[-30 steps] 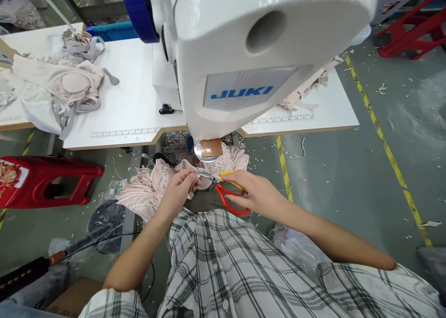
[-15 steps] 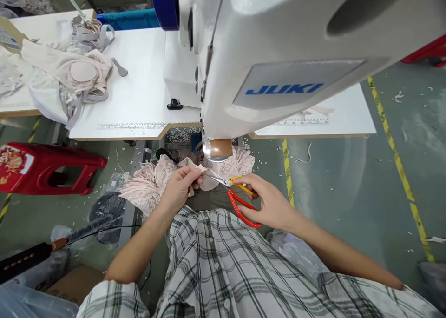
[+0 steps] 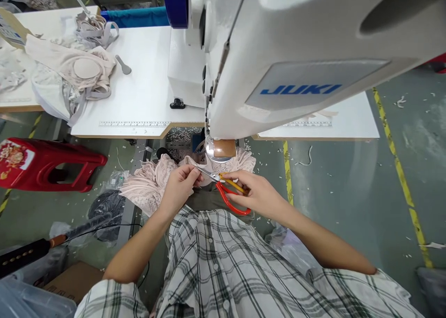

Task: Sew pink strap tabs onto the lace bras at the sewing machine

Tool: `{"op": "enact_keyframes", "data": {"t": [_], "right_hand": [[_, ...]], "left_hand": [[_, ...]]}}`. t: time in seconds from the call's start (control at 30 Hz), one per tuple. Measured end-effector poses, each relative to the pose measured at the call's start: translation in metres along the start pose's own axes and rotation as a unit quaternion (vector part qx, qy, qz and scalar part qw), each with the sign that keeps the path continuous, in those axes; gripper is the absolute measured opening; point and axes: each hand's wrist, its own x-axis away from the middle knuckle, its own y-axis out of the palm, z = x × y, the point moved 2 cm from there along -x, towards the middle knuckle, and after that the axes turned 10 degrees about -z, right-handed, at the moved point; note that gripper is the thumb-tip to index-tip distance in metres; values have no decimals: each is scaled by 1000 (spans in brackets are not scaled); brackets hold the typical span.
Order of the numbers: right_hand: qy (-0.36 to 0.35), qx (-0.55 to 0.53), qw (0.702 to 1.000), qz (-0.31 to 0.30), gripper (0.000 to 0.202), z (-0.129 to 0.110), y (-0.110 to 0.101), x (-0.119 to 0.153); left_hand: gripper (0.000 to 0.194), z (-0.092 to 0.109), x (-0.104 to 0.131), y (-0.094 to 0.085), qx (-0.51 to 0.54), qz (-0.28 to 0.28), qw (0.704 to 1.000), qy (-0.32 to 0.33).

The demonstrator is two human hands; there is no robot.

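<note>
Pale pink lace fabric (image 3: 148,182) is bunched over my lap, under the head of the sewing machine (image 3: 296,99). My left hand (image 3: 179,185) is closed, pinching an edge of this fabric between thumb and fingertips. In my right hand (image 3: 261,192) is a pair of scissors (image 3: 216,177) with one red and one yellow handle, my fingers around the handles. The blades point left and their tips reach the fingertips of my left hand. How far apart the blades are, and what lies between them, is too small to make out.
The white table (image 3: 142,85) has a printed ruler along its front edge. Pale bras (image 3: 87,69) and a small grey tool (image 3: 123,65) lie on its left part. A red stool (image 3: 69,164) stands on the left. Thread scraps litter the green floor.
The scissors have moved left and slightly up with my right hand, bringing the tips to my left fingertips. The pinched fabric end that stuck out is now barely visible. The view has shifted slightly.
</note>
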Motion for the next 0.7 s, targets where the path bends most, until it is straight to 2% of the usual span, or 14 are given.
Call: {"op": "enact_keyframes", "data": {"t": [0.17, 0.27, 0.33, 0.4, 0.5, 0.57, 0.63, 0.67, 0.7], "right_hand": [[22, 1, 1000, 10, 35, 7, -4, 16], [55, -2, 998, 20, 34, 25, -17, 32], [80, 26, 996, 27, 34, 44, -36, 37], [112, 96, 987, 57, 36, 67, -64, 33], [144, 241, 951, 133, 40, 93, -108, 16], [135, 311, 918, 205, 42, 91, -121, 6], [91, 314, 906, 267, 44, 72, -112, 0], [50, 292, 917, 268, 45, 58, -98, -2], [-7, 263, 938, 225, 44, 43, -80, -5]], "left_hand": [[32, -3, 0, 4, 17, 14, 1000, 8], [31, -3, 0, 7, 64, 15, 998, 8], [32, -2, 0, 10, 108, 4, 994, 2], [34, -2, -1, 12, 142, -13, 990, -2], [30, -1, -2, 16, 172, -41, 984, -8], [28, 1, -3, 17, 174, -59, 983, -20], [25, 5, -5, 19, 166, -90, 981, -50], [23, 8, -6, 21, 157, -118, 978, -71], [21, 11, -7, 23, 144, -150, 974, -93]]}}
